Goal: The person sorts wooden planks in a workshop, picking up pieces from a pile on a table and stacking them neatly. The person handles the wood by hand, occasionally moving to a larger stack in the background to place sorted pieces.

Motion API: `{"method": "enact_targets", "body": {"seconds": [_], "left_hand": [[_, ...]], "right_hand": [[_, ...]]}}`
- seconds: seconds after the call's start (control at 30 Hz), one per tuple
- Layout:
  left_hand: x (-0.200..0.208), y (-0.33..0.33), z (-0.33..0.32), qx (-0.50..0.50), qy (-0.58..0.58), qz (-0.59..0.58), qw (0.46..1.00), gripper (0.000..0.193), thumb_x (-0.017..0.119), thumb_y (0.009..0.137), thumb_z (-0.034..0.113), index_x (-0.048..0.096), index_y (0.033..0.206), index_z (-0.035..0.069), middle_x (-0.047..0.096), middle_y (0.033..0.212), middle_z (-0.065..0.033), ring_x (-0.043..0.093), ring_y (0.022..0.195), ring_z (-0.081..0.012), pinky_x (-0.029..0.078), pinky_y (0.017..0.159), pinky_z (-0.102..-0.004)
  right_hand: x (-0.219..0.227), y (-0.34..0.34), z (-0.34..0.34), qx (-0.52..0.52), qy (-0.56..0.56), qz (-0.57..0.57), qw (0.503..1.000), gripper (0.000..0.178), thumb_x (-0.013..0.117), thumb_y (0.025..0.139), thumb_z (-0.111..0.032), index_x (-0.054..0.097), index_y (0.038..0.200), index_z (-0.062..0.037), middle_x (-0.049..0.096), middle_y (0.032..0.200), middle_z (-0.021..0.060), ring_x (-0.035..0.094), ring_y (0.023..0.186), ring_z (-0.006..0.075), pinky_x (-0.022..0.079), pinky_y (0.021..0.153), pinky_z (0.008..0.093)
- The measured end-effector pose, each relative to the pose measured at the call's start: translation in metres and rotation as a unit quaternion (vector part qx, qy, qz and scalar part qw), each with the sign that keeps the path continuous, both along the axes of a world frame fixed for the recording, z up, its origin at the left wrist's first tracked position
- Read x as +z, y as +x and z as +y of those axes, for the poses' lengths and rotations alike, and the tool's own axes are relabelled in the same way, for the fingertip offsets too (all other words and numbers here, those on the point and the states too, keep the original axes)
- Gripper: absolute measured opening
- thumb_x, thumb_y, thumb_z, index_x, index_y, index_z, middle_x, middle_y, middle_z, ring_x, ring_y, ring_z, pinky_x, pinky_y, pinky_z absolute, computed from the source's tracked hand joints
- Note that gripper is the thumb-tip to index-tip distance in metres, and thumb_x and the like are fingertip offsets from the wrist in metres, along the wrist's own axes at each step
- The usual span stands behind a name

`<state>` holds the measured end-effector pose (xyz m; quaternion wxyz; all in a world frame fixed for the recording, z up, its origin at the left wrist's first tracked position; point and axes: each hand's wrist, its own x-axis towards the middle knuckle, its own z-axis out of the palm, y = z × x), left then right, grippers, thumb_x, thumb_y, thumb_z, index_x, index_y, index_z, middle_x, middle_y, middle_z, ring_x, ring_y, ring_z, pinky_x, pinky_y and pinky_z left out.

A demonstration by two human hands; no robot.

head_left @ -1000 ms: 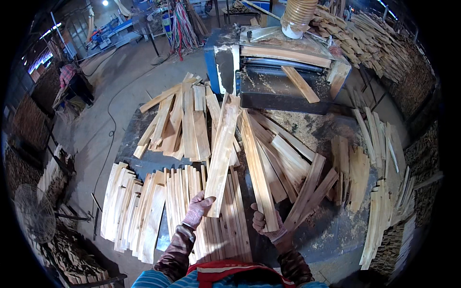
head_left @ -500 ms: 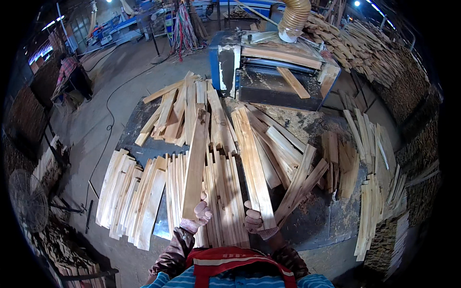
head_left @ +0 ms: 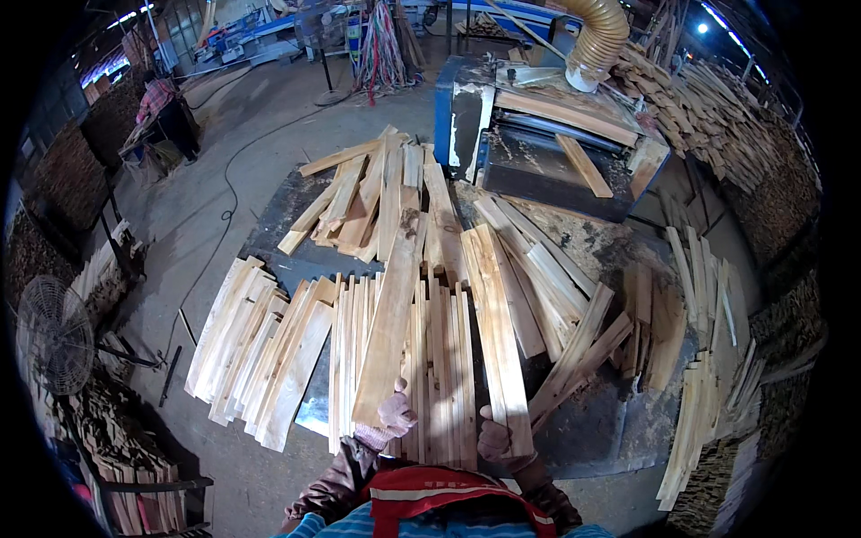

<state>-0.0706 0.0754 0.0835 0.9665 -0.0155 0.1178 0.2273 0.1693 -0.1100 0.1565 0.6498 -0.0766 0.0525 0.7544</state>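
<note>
Left hand (head_left: 395,418) grips a long tan wooden board (head_left: 390,323); right hand (head_left: 496,439) grips flat pale lumber (head_left: 499,341). Both lengths extend away, near to far.

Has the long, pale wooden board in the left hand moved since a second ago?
Yes: against the blue-sided, box-shaped machine, the long wooden board in the left hand has shifted left and toward the person.
</note>
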Motion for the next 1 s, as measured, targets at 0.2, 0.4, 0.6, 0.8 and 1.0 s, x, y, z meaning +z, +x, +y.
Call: {"method": "enact_targets", "body": {"seconds": [0.2, 0.4, 0.6, 0.8, 1.0], "left_hand": [[-0.025, -0.022, -0.001, 0.014, -0.030, -0.006, 0.999, 0.024, 0.046, 0.102, 0.023, 0.050, 0.124, 0.014, 0.040, 0.064, 0.0020, 0.047, 0.059, -0.0148, 0.045, 0.065, -0.0369], [0.031, -0.041, 0.029, 0.008, 0.486, 0.294, 0.823, 0.028, 0.054, 0.100, 0.038, 0.054, 0.105, 0.010, 0.047, 0.070, 0.0003, 0.049, 0.056, -0.0176, 0.047, 0.055, -0.0382], [0.042, -0.055, 0.067, 0.068, 0.352, 0.554, 0.751, 0.043, 0.073, 0.090, 0.041, 0.059, 0.069, 0.007, 0.046, 0.061, 0.0050, 0.039, 0.058, -0.0061, 0.033, 0.051, -0.0275], [0.072, -0.062, 0.094, 0.004, 0.423, 0.631, 0.650, 0.041, 0.073, 0.089, 0.037, 0.059, 0.070, 0.005, 0.047, 0.057, 0.0037, 0.041, 0.054, -0.0071, 0.035, 0.050, -0.0288], [0.050, -0.071, 0.114, 0.008, 0.407, 0.614, 0.676, 0.032, 0.074, 0.089, 0.030, 0.063, 0.075, 0.004, 0.050, 0.057, 0.0032, 0.042, 0.051, -0.0068, 0.034, 0.046, -0.0285]], "right_hand": [[-0.016, -0.011, 0.017, 0.069, 0.023, 0.051, 0.996, 0.041, 0.043, 0.103, -0.038, 0.058, 0.116, -0.0019, 0.035, 0.057, -0.0057, 0.031, 0.043, 0.0075, 0.029, 0.040, 0.0249], [-0.017, -0.026, 0.042, 0.058, 0.029, 0.069, 0.996, 0.038, 0.042, 0.103, -0.037, 0.057, 0.114, -0.0038, 0.037, 0.058, -0.0053, 0.033, 0.044, 0.0079, 0.030, 0.041, 0.0235], [-0.012, -0.047, 0.070, 0.043, 0.007, -0.001, 0.999, 0.043, 0.043, 0.103, -0.037, 0.054, 0.128, -0.0030, 0.033, 0.060, -0.0051, 0.029, 0.045, 0.0081, 0.030, 0.043, 0.0235], [-0.070, -0.056, 0.089, -0.023, -0.052, -0.250, 0.967, 0.050, 0.050, 0.101, -0.041, 0.059, 0.127, 0.0002, 0.054, 0.066, -0.0008, 0.052, 0.054, 0.0177, 0.044, 0.052, 0.0347], [-0.037, -0.062, 0.097, -0.099, -0.347, -0.846, 0.392, 0.038, 0.058, 0.097, -0.045, 0.068, 0.097, -0.0089, 0.070, 0.086, 0.0166, 0.068, 0.080, 0.0380, 0.053, 0.069, 0.0459]]}}
